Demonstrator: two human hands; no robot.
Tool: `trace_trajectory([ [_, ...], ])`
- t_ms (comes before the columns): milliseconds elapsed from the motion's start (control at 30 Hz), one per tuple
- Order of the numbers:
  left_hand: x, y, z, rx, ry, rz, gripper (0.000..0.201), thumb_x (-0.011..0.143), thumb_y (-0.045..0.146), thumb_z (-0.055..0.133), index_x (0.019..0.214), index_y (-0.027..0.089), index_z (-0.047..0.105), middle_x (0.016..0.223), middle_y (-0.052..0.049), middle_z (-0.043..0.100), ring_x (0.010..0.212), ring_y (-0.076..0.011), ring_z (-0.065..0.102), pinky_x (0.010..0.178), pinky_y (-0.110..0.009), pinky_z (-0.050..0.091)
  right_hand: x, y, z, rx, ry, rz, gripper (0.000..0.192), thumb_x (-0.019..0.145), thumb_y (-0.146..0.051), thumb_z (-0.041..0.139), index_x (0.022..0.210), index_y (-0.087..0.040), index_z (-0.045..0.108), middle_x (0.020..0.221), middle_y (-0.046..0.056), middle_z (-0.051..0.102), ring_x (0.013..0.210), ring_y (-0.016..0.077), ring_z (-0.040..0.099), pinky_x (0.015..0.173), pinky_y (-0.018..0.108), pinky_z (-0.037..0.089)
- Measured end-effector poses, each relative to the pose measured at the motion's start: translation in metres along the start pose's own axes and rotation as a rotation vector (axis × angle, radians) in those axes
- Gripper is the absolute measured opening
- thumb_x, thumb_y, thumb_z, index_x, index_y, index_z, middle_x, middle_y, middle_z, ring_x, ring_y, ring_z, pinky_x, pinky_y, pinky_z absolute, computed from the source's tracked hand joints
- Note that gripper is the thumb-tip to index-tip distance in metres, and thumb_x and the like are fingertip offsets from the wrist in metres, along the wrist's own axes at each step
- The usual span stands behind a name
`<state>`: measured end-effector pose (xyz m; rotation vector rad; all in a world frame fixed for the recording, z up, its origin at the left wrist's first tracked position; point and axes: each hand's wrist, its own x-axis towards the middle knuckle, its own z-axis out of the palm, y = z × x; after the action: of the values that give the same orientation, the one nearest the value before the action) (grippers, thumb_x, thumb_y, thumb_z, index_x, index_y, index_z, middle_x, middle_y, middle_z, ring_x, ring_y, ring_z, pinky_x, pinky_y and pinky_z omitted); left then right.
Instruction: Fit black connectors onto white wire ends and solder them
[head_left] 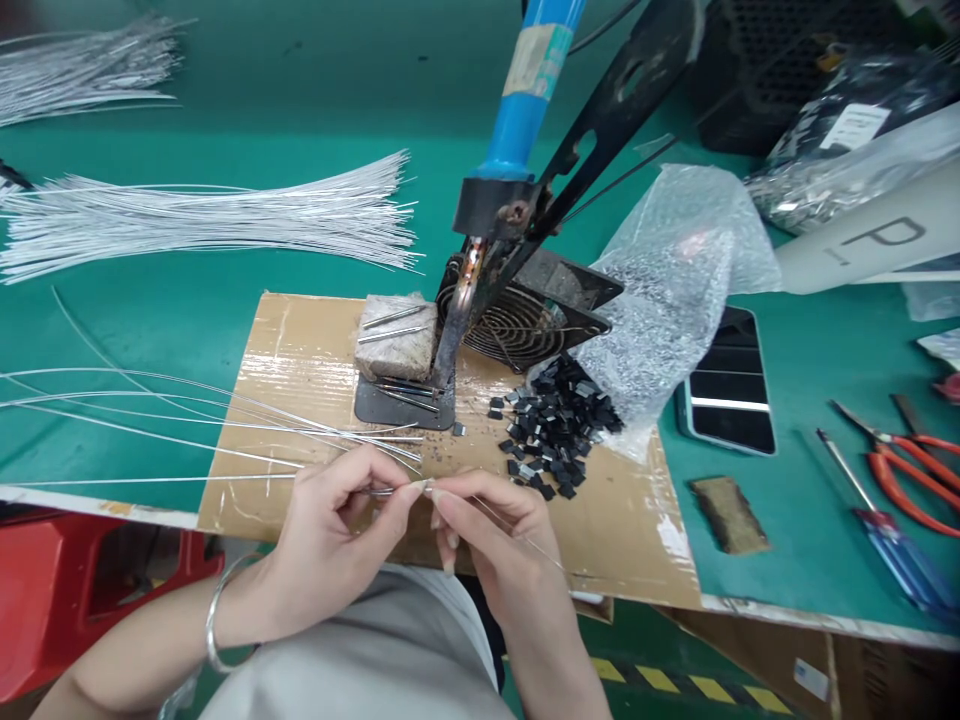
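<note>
Wire: a thin silver wire [360, 489] lay pinched between both hands at the near edge of the cardboard sheet [630, 530], over the person's lap.
Bubble-wrap bag: the bag [675, 280] lay open on its side, small black parts [555, 425] spilling from its mouth onto the cardboard.
Left hand: the left hand [330, 545] was closed, thumb and forefinger gripping the wire's end; a bracelet sat on that wrist.
Right hand: the right hand [491, 530] was closed too, fingertips meeting the left's; what it pinched was too small to tell.
Loose wires: more wires [150, 410] fanned left across the green table [810, 520].
Soldering iron: a blue-handled iron [517, 110] in its stand pointed down beside a grey block [397, 335].
Behind: a small fan [525, 315].
Right: a phone [729, 385], red-handled pliers [900, 470], a screwdriver [885, 540].
</note>
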<state>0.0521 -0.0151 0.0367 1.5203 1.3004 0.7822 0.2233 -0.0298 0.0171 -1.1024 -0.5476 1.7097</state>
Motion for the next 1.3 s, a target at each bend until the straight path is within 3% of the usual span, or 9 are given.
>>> trace_trajectory([
  [300,0.0,0.006,-0.006,0.053,-0.056,0.025,0.02,0.1,0.025,0.061,0.082,0.019,0.066,0.066,0.001,0.06,0.053,-0.01,0.044,0.048,-0.025,0.031,0.001,-0.008,-0.005,-0.02,-0.025,0.086,0.018,0.074,-0.037,0.09,0.072,-0.021,0.083,0.061,0.0,0.069,0.043,0.0091,0.055,0.04,0.02,0.048],
  [433,0.0,0.004,-0.005,0.029,-0.054,0.001,0.019,0.099,0.025,0.061,0.082,0.019,0.067,0.066,0.001,0.062,0.055,-0.0106,0.048,0.049,-0.024,0.035,0.0,-0.009,-0.003,-0.021,-0.016,0.103,0.019,0.074,-0.039,0.09,0.072,-0.021,0.083,0.06,0.0,0.068,0.044,0.0087,0.055,0.04,0.019,0.047],
  [667,0.002,0.005,0.001,-0.055,0.008,-0.041,0.018,0.097,0.027,0.064,0.081,0.019,0.068,0.068,-0.002,0.067,0.056,-0.012,0.054,0.05,-0.023,0.042,-0.002,-0.004,0.001,0.026,0.008,0.035,0.015,0.079,-0.037,0.087,0.078,-0.022,0.085,0.063,0.0,0.068,0.045,0.0078,0.056,0.041,0.017,0.045],
  [1100,-0.002,-0.004,0.005,-0.072,0.04,-0.04,0.019,0.1,0.028,0.062,0.084,0.019,0.065,0.065,0.001,0.06,0.055,-0.0106,0.049,0.049,-0.023,0.036,-0.002,0.008,0.003,0.116,0.008,-0.009,0.015,0.08,-0.038,0.088,0.083,-0.024,0.086,0.063,-0.001,0.069,0.046,0.0063,0.057,0.041,0.014,0.048],
  [1300,-0.001,-0.003,0.005,0.001,0.053,0.042,0.015,0.099,0.022,0.063,0.085,0.02,0.066,0.064,0.004,0.059,0.051,-0.0086,0.041,0.046,-0.023,0.031,0.001,0.006,0.004,0.099,0.004,-0.011,0.015,0.078,-0.039,0.088,0.082,-0.024,0.086,0.062,-0.001,0.068,0.045,0.0061,0.057,0.041,0.013,0.049],
])
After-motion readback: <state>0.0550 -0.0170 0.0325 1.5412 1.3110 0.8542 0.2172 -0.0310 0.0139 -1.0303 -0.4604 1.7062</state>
